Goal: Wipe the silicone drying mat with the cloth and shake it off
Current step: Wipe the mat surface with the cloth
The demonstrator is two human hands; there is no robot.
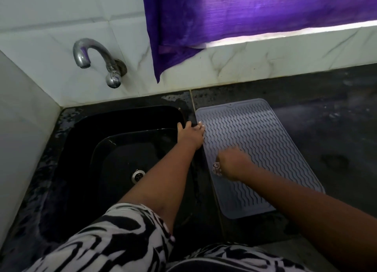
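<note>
A grey silicone drying mat (255, 145) with wavy ridges lies flat on the dark counter, right of the sink. My left hand (190, 134) rests with spread fingers on the mat's far left edge, pressing it down. Over the mat's left middle, my right hand (231, 164) is blurred and closed around a small patterned cloth (216, 168). Only a bit of that cloth shows below the fist.
A black sink (114, 149) with a steel drain (138, 175) sits left of the mat. A chrome tap (95, 59) sticks out of the white tiled wall. A purple curtain (244, 18) hangs behind the dark counter (326, 118).
</note>
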